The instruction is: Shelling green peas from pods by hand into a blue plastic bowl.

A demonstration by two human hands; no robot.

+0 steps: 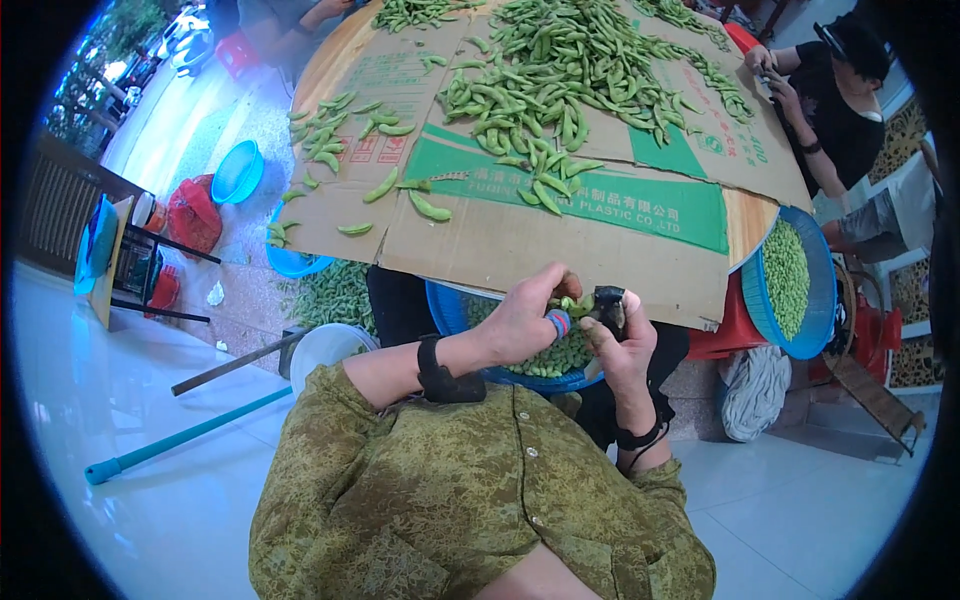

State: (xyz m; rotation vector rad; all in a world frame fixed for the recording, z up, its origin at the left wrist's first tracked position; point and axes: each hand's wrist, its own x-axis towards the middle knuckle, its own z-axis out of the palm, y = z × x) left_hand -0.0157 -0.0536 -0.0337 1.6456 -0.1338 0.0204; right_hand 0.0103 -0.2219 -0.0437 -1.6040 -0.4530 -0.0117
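A green bean pod (572, 304) is pinched in the fingers of my left hand (520, 318), above the near edge of the table. One of those fingers has a blue and red wrap (558, 322). My right hand (628, 352) is closed beside it, its thumb against the pod. Dark material (608, 298) covers fingers of the right hand; whether it is a finger guard or a held tool cannot be made out. Below both hands sits a blue basket (440, 305) of shelled green beans (552, 358), partly hidden by my hands and arms.
Flattened cardboard (480, 240) covers the round table, with a large heap of pods (560, 70) on it. A co-worker (850, 100) sits at far right, near another blue basket of beans (787, 280). At left are a white bucket (325, 350) and a teal pole (200, 435).
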